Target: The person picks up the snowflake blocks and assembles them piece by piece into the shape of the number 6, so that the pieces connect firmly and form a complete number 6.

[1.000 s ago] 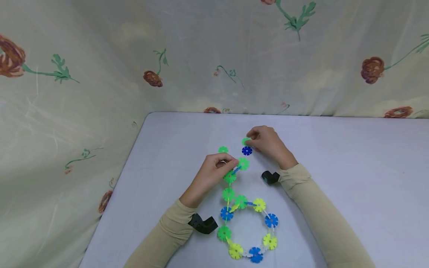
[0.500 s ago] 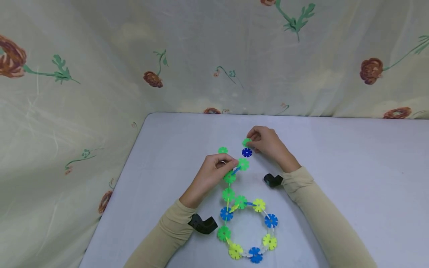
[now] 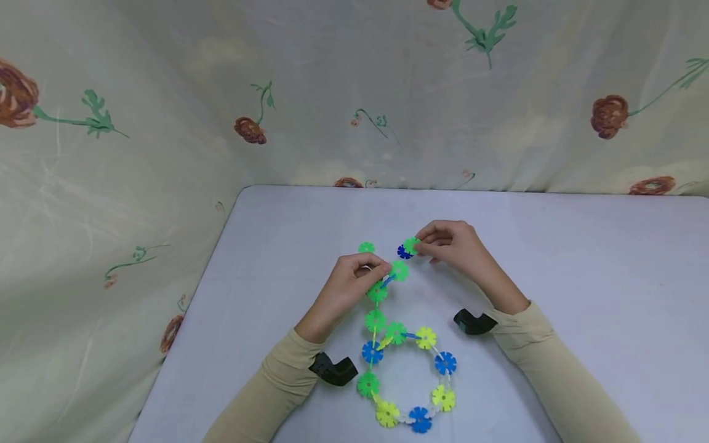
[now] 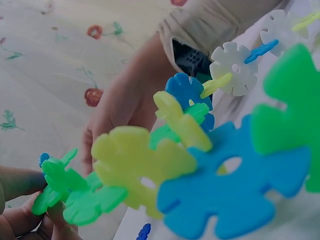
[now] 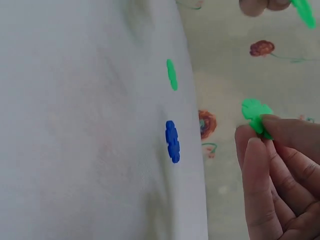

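In the head view my left hand (image 3: 349, 286) pinches the far end of a chain of flower-shaped interlocking discs (image 3: 375, 320). The chain is green, blue, yellow and white, and its near part forms a ring. The left wrist view shows green discs (image 4: 90, 200) at my left fingertips. My right hand (image 3: 456, 249) pinches a single green flower disc (image 5: 255, 109) between thumb and fingers, a little to the right of the chain's end and apart from it. Behind that disc, a dark blue flower disc (image 5: 172, 142) lies on the table, partly covered in the head view.
Another loose green disc (image 3: 366, 247) lies on the white table (image 3: 581, 277) beyond my left hand. Black wrist cameras (image 3: 335, 370) hang at both sleeves, close to the chain on the left. A flowered cloth (image 3: 310, 98) rises behind the table's far edge.
My right hand has come nearer and slightly rightward with the green disc, which now overlaps the dark blue one in the head view. My left hand keeps its hold on the chain.
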Motion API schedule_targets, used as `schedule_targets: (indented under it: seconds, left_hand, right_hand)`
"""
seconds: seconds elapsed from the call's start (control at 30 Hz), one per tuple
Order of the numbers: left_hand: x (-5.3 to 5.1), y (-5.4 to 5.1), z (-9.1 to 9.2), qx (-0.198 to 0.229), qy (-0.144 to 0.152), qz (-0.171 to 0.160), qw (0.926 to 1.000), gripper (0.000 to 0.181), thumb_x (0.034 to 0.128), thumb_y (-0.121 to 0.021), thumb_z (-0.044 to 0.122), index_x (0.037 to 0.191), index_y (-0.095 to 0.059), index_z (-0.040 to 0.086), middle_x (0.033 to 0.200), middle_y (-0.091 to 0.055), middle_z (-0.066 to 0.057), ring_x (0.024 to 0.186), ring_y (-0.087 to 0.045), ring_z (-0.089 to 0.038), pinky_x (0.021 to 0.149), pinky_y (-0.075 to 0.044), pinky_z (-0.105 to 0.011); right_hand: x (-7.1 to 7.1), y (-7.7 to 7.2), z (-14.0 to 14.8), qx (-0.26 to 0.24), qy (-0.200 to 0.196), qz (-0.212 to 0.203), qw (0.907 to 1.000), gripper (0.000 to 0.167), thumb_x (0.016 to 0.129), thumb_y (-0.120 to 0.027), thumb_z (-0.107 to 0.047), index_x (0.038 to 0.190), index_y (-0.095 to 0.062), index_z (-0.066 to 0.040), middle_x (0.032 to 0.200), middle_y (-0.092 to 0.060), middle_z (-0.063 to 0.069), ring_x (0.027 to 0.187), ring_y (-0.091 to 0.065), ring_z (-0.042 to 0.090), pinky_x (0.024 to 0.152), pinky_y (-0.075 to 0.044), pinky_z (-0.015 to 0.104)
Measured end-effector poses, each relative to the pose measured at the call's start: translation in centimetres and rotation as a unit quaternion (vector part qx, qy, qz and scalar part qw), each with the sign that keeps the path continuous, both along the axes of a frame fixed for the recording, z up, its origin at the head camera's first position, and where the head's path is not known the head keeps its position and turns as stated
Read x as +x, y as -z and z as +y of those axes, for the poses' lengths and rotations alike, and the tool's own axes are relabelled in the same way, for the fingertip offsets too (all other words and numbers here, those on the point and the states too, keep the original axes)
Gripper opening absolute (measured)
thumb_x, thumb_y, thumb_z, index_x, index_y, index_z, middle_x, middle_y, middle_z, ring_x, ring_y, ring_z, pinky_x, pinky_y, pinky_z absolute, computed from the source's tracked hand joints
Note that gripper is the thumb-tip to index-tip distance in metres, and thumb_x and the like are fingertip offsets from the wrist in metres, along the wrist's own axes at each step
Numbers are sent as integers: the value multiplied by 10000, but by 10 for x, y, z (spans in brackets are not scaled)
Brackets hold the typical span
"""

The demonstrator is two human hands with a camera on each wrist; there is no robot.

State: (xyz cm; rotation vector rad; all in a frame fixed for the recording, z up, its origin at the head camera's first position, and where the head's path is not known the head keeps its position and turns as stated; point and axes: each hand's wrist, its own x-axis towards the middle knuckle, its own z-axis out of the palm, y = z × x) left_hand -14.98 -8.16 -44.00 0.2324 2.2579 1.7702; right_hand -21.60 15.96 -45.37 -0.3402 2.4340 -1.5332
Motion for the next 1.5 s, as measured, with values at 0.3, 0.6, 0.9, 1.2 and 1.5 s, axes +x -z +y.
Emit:
schedule_targets:
  seconds: [0.3,0.6,0.9,1.2,1.5]
  left_hand:
    - [0,2,-1,8,-61,-77,10000,213,1037,-649,244,1031,-754,59,1002,-685,-51,798,-639,-94,768,-516,-251]
    - [-1,2,-2,34,-22,4,10000,213,1041,-641,215,1043,-740,26,1016,-688,-107,758,-625,-77,751,-512,-228]
    - [-1,2,-2,72,22,-1,10000,214,1042,-640,230,1045,-739,40,1015,-681,-104,717,-605,-95,737,-503,-238]
    - [-1,2,0,21,-78,-46,10000,205,1037,-648,235,1037,-742,52,1018,-672,-69,755,-615,-95,753,-508,-246]
    - [0,1,0,29,-28,-12,10000,219,1044,-635,227,1043,-738,34,1041,-677,-124,761,-607,-85,742,-505,-233]
  right_hand:
    - [27,-8,11,-341,-113,74,9993,220,916,-806,-198,1017,-718,-23,975,-774,156,857,-774,306,762,-652,408]
    - [43,-5,13,-481,-294,644,9963,79,901,-820,-171,938,-763,-131,942,-776,53,851,-775,240,722,-636,303]
    - [49,-4,8,-373,-293,1294,9905,78,898,-814,-118,904,-773,-184,954,-783,-7,867,-740,45,716,-630,244]
    - [50,-2,9,-346,-481,1764,9825,106,890,-808,-58,894,-771,-157,946,-799,38,841,-723,17,703,-622,212]
    - [49,-1,9,-307,-485,1964,9788,129,892,-802,-47,903,-775,-173,943,-801,24,840,-722,14,686,-621,219]
